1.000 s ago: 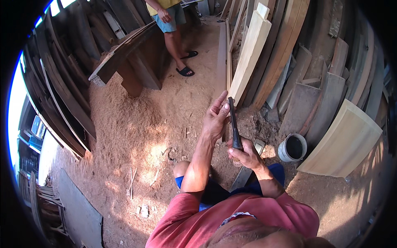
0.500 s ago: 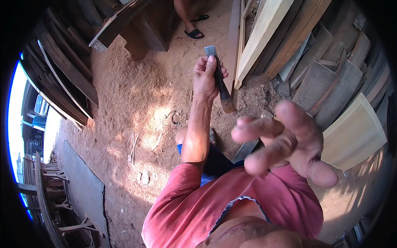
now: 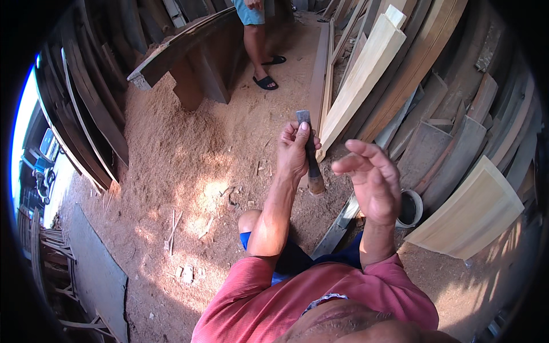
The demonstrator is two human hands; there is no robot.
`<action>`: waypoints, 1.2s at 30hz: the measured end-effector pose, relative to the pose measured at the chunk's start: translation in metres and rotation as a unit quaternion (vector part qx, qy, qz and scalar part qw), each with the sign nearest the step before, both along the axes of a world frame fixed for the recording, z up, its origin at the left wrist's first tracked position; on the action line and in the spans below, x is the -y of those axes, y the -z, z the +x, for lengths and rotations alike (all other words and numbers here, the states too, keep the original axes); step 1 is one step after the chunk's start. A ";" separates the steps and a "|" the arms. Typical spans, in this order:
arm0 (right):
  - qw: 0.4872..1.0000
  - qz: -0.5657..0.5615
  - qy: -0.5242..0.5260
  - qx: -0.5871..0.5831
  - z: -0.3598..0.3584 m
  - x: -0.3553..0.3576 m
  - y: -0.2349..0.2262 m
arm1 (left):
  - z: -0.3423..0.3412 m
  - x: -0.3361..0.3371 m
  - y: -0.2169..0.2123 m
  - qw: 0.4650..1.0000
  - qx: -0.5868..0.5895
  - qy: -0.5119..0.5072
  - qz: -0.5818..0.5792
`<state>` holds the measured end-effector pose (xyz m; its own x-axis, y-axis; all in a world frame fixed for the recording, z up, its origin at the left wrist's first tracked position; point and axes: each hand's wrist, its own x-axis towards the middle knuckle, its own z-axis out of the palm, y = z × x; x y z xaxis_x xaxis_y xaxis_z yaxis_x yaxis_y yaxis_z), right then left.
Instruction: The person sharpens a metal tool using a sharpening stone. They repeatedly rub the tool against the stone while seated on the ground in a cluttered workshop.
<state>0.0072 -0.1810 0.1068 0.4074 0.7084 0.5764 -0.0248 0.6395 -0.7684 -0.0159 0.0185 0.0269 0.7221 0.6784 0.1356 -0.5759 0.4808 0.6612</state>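
- The chisel (image 3: pixel 313 166) is held in the left hand (image 3: pixel 294 151), in front of the body and above the sawdust-strewn ground (image 3: pixel 234 157).
- Its long axis is directed away from the body, tilted slightly: the blade (image 3: pixel 303 116) is pointed forward and a little left, the wooden handle (image 3: pixel 316 186) back and a little right.
- The blade end is gripped by the left hand's closed fingers, with the thumb pressed along it; the handle is left uncovered.
- The right hand (image 3: pixel 374 183) is raised to the right of the handle, apart from it, fingers spread and loosely bent; nothing is seen held there.
- The chisel is thus placed between the hands, the left touching, the right near.
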 end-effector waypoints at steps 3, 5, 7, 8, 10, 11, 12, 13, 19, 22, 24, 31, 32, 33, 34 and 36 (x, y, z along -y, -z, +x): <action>0.940 -0.180 0.221 0.188 0.004 -0.035 0.048 | -0.001 -0.004 0.008 1.000 0.020 0.002 -0.011; 0.876 -0.233 0.280 0.315 0.013 -0.044 0.076 | 0.003 -0.001 0.006 0.999 0.041 0.006 -0.031; 0.912 -0.250 0.219 0.241 0.006 -0.053 0.091 | 0.003 0.001 0.006 0.998 0.033 0.003 -0.047; 0.925 -0.272 0.178 0.199 0.005 -0.055 0.095 | 0.004 0.001 0.006 0.999 0.022 -0.003 -0.047; 0.909 -0.305 0.174 0.224 0.005 -0.064 0.102 | 0.008 -0.003 0.009 0.999 0.017 -0.004 -0.028; 0.900 -0.322 0.173 0.235 0.006 -0.068 0.104 | 0.012 -0.006 0.011 1.000 0.016 -0.009 -0.020; 0.895 -0.322 0.182 0.251 0.017 -0.069 0.102 | 0.019 -0.008 0.013 1.000 0.019 -0.008 -0.015; 0.891 -0.319 0.188 0.264 0.031 -0.070 0.097 | 0.023 -0.013 0.015 0.999 0.020 -0.002 -0.029; 0.725 -0.326 0.534 0.289 0.124 -0.098 0.014 | 0.058 -0.057 0.033 0.997 -0.009 0.044 -0.068; 0.625 -0.361 0.640 0.265 0.213 -0.099 0.010 | 0.082 -0.071 0.044 0.995 -0.028 0.071 -0.058; 0.634 -0.382 0.637 0.213 0.242 -0.118 0.012 | 0.091 -0.085 0.056 0.995 -0.046 0.068 -0.061; 0.699 -0.300 0.624 0.180 0.283 -0.146 0.031 | 0.084 -0.081 0.117 0.963 -0.199 0.079 -0.165; 0.712 -0.275 0.621 0.181 0.286 -0.146 0.032 | 0.080 -0.078 0.122 0.960 -0.216 0.084 -0.159; 0.715 -0.283 0.618 0.165 0.284 -0.146 0.037 | 0.071 -0.069 0.133 0.955 -0.233 0.088 -0.160; 0.715 -0.285 0.620 0.150 0.279 -0.148 0.039 | 0.059 -0.063 0.141 0.952 -0.245 0.096 -0.156; 0.737 -0.255 0.617 0.104 0.282 -0.161 0.033 | 0.045 -0.052 0.143 0.948 -0.261 0.102 -0.148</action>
